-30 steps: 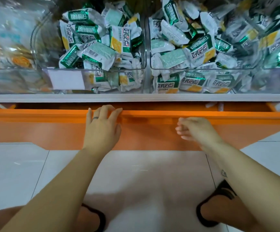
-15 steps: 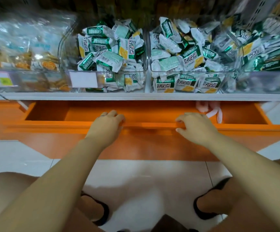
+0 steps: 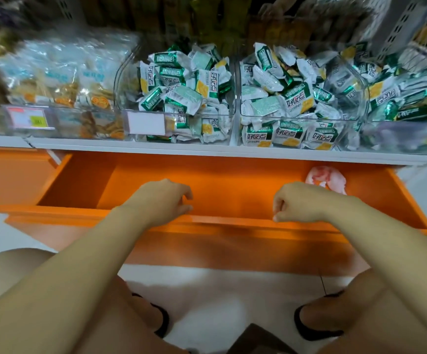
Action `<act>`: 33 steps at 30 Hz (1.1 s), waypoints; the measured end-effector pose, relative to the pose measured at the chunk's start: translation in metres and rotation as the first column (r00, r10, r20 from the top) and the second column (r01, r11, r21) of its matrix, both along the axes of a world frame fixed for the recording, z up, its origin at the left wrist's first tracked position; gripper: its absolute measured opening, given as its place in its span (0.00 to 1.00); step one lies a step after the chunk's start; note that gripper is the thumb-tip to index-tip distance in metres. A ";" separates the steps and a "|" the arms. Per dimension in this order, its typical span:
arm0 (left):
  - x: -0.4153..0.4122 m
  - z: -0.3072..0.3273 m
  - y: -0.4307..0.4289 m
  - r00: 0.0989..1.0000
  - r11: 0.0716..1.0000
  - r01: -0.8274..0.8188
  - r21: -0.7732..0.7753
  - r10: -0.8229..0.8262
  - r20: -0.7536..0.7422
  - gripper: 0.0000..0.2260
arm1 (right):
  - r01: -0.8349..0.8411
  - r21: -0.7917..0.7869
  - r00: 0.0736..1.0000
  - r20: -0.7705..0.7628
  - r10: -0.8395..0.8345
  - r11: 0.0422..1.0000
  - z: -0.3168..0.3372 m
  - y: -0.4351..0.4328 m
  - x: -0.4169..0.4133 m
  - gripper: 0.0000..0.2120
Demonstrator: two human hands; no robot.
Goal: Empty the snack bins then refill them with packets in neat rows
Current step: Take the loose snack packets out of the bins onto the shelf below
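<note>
Two clear plastic bins, the left bin (image 3: 124, 93) and the right bin (image 3: 258, 118), sit side by side on a white shelf (image 3: 207, 152). Both are heaped with crinkled green-and-white foil packets (image 3: 183, 98) that point every way, with no shared long axis. Only the front row (image 3: 287, 135) in the right bin stands upright, faces outward, reading "好吃点". A blank white label (image 3: 146, 122) fronts the left bin; a nearby price tag (image 3: 26, 118) is too blurred to read. Below, an orange drawer (image 3: 220, 180) stands open, with a crumpled pink-white wad (image 3: 326, 178) at its right rear. The person's left hand (image 3: 161, 200) and right hand (image 3: 299, 203) curl at its front rim; whether they clasp it cannot be told.
</note>
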State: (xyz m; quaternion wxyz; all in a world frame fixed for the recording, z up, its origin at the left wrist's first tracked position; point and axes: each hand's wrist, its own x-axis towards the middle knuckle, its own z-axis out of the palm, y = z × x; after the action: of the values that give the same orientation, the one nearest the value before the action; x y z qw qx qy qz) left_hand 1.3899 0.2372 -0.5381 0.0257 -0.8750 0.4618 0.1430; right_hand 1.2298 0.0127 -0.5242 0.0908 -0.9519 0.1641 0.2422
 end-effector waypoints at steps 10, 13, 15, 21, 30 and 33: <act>0.075 0.052 0.014 0.928 0.905 -0.107 -0.411 0.239 0.286 0.15 | -0.094 -0.085 0.834 0.538 0.125 0.992 0.072 0.027 0.106 0.10; 0.094 0.051 0.008 0.907 0.840 -0.199 -0.504 0.353 0.230 0.15 | -0.109 -0.100 0.728 0.669 0.148 0.989 0.079 0.031 0.146 0.13; 0.106 0.049 0.002 0.901 0.836 -0.232 -0.498 0.378 0.214 0.17 | -0.106 -0.093 0.729 0.670 0.141 0.990 0.080 0.030 0.172 0.19; 0.127 0.043 -0.001 0.924 0.845 -0.206 -0.494 0.334 0.185 0.18 | -0.129 0.142 0.851 0.524 0.036 0.981 0.077 0.023 0.217 0.25; 0.130 0.044 0.009 0.950 0.832 -0.204 -0.515 0.295 0.100 0.19 | -0.013 -0.105 0.721 0.688 0.082 0.994 0.064 0.025 0.223 0.38; 0.124 0.045 0.002 0.951 0.811 -0.202 -0.549 0.296 0.087 0.18 | -0.042 -0.018 0.769 0.637 0.044 0.999 0.076 0.021 0.235 0.50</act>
State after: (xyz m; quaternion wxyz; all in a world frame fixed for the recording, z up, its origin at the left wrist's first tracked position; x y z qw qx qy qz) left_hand 1.5141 0.2388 -0.4933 -0.1987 -0.9093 0.3602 -0.0632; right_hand 1.4645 0.0340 -0.4482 0.1343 -0.9813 0.1021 -0.0929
